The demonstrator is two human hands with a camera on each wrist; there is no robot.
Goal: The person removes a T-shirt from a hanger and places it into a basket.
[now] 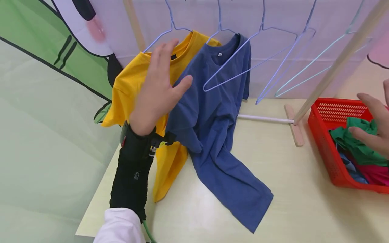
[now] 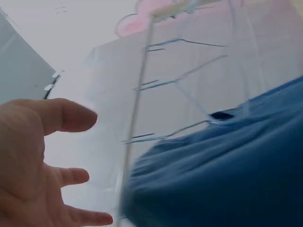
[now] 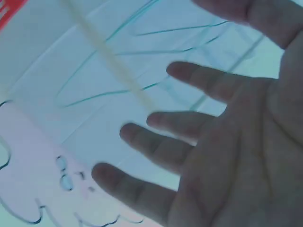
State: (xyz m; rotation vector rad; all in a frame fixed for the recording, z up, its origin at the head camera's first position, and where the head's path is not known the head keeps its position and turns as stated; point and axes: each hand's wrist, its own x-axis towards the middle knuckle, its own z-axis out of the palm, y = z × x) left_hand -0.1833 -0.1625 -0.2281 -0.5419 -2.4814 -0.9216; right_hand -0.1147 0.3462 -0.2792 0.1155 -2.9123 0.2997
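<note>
- Hovering in the head view, left hand [image 1: 159,87] spread flat over yellow shirt [image 1: 133,84] and blue shirt [image 1: 212,111], both hung on hangers and trailing onto the worktop [image 1: 288,189]; right hand [image 1: 372,123] open above red basket [image 1: 325,148].
- Left wrist: fingers [image 2: 61,116] straight, blue shirt [image 2: 227,179] beside.
- Right wrist: right hand [image 3: 213,156] splayed, holding nothing.

Bright, even light; both wrist views blurred.
</note>
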